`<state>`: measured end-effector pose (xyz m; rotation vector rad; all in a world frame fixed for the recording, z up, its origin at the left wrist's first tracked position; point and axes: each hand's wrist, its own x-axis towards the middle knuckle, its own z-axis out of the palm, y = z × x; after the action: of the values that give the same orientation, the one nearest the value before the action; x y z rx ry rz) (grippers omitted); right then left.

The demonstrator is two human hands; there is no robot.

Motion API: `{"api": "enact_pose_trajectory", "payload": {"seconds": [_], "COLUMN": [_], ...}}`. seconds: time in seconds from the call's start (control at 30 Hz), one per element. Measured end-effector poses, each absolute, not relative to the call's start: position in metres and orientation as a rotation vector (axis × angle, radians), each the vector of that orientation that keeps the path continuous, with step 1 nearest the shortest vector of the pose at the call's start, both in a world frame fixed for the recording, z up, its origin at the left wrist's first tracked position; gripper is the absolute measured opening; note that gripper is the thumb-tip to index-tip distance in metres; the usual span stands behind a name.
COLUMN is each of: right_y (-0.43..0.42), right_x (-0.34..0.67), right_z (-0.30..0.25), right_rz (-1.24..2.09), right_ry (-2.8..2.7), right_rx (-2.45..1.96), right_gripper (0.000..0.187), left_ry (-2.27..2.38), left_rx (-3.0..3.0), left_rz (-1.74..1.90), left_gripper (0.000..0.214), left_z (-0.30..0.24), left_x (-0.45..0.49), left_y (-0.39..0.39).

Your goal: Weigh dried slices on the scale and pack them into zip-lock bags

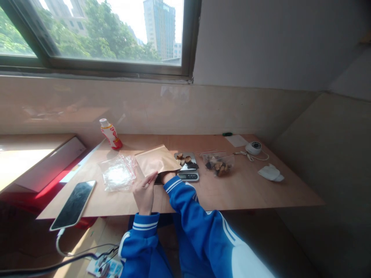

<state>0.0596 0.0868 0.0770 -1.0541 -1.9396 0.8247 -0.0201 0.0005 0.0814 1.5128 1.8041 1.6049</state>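
My left hand [144, 193] rises from the table's front edge, its fingertips pinching the lower edge of a kraft paper pouch [156, 160]. My right hand [167, 177] is partly hidden behind that pouch and seems to grip its right side. The pouch is held tilted above the wooden table [246, 193]. To its right stands a digital kitchen scale [188, 176] with dark and tan dried pieces [184, 159] on its platform. Further right lies a transparent plastic bag [217, 164] holding similar pieces. A stack of transparent plastic bags [117, 173] lies left of the pouch.
A smartphone [74, 204] overhangs the table's front edge, with a white cable [59, 247] running down. A drink bottle [110, 134] lies at the back. A round white device [253, 147], a paper sheet [236, 141] and a white cloth [271, 172] sit right.
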Motion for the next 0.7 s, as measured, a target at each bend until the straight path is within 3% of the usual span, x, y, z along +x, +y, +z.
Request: {"api": "enact_pose_trajectory", "payload": {"seconds": [0.27, 0.47, 0.7], "right_y": [0.079, 0.048, 0.002], "right_x": [0.063, 0.085, 0.117], "right_z": [0.057, 0.065, 0.091], "right_rz": [0.625, 0.393, 0.703], "right_ry": [-1.975, -2.111, -1.779], "right_rx": [-1.223, -1.374, -1.071], "right_gripper": [0.037, 0.031, 0.021], "left_ry": [1.802, 1.840, 1.891], "left_rx": [1.445, 1.414, 1.473], "left_rz": [1.605, 1.594, 1.610], "left_gripper": [0.024, 0.024, 0.024], "left_z": [0.084, 0.085, 0.089], "left_x": [-0.012, -0.015, -0.025], "left_y": [-0.004, -0.004, -0.003]}}
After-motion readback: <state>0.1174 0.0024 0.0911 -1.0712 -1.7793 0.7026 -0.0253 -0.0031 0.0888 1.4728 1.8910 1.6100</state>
